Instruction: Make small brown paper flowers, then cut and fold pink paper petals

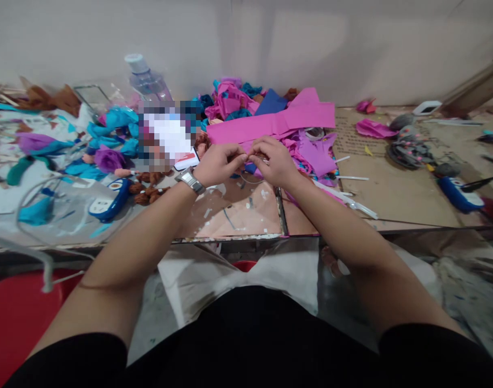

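Head view: both hands meet above the middle of the tabletop point(392, 183), which is covered with cardboard. The left hand point(219, 165), with a metal watch point(191, 181) on its wrist, and the right hand point(274, 163) are brought together fingertip to fingertip. Both are pinched on a small piece point(251, 157) held between them. It is too small and blurred to tell what it is.

The small piece sits just in front of a long pink paper sheet point(279, 123) that lies flat across the tabletop, and just above a thin wire loop point(250, 181) on the surface below the hands. Crumpled purple paper point(317, 153) lies just beside the right hand. Behind the pink sheet is a heap of pink and blue paper scraps point(234, 99).

To the left are blue paper flowers point(115, 124), a purple flower point(109, 159) and brown flowers point(148, 192), with a clear water bottle point(147, 81) standing near the wall. A clear plastic bag point(64, 210) lies at the left edge. White sticks point(351, 178) lie to the right of the hands, and a grey bundle point(410, 146) lies well apart on the right.
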Demonstrator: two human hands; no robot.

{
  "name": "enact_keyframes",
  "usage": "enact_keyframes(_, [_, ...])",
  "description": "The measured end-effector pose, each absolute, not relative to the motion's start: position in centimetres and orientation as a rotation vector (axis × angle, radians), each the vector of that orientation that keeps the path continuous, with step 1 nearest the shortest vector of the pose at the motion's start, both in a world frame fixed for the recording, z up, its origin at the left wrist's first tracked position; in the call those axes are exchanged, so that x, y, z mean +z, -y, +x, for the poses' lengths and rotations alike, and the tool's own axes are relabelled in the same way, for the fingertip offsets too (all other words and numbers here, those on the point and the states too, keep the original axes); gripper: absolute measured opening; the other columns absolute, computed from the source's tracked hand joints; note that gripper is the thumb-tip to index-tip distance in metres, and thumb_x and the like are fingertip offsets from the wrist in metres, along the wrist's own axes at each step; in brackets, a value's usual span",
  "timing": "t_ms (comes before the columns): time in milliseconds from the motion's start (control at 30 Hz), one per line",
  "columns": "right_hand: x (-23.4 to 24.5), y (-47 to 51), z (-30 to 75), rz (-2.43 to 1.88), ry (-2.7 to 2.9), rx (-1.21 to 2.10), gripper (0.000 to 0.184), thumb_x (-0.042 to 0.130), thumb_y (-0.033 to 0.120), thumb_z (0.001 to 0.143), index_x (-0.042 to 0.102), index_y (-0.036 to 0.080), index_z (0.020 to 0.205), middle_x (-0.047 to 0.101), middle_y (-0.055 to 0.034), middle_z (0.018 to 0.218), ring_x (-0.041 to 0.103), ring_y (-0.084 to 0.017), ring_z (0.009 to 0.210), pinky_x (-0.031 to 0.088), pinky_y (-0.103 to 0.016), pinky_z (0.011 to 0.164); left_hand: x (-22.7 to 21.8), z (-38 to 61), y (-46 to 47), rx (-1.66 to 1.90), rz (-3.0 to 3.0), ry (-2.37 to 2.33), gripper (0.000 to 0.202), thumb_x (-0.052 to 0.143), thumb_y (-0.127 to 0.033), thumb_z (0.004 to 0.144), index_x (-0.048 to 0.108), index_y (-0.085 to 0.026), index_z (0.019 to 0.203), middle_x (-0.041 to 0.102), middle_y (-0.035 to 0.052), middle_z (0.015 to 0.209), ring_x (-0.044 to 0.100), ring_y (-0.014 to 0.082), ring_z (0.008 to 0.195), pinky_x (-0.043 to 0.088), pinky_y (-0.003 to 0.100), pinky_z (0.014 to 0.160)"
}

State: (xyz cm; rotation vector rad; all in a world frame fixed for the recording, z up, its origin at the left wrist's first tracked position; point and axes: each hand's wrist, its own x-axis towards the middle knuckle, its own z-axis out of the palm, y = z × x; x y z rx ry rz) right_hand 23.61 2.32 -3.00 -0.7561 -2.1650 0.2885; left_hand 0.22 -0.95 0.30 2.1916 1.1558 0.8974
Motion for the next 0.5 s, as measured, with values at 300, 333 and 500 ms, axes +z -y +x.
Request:
enact_keyframes(300, [-3.04,-2.01,23.42,-0.821,2.102,0.311,0.044,0.06,0.065,0.113,0.075,0.024,0.106,0.077,-0.0141,0.115,0.07,-0.033,0.11,0.057,-0.052,0.104,-0.01,0.23,0.89,0.945,2.324,-1.242,0.032,0.061,-0.049,0.108,0.073,-0.02,0.103,0.078,0.0058,0.084,0.067,0.0224,0.079,0.048,0.035,0.081])
enact_keyframes(333, [-3.05,-2.01,23.43,-0.812,2.103,0.305,0.043,0.06,0.063,0.114,0.075,0.024,0.106,0.077,-0.0141,0.115,0.07,-0.033,0.11,0.057,-0.052,0.104,-0.07,0.22,0.82,0.941,2.336,-1.243,0.032,0.06,-0.048,0.109,0.074,-0.02,0.103,0.077,0.0058,0.084,0.067,0.0225,0.079,0.048,0.034,0.08])
enact_keyframes(500, [-2.97,-2.05,23.45,-0.796,2.111,0.311,0.038,0.062,0.059,0.113,0.074,0.024,0.102,0.077,-0.0139,0.112,0.069,-0.034,0.11,0.056,-0.052,0.103,-0.34,0.18,0.45,0.937,2.43,-1.248,0.026,0.06,-0.041,0.107,0.075,-0.02,0.104,0.077,0.007,0.086,0.066,0.0235,0.078,0.046,0.036,0.078])
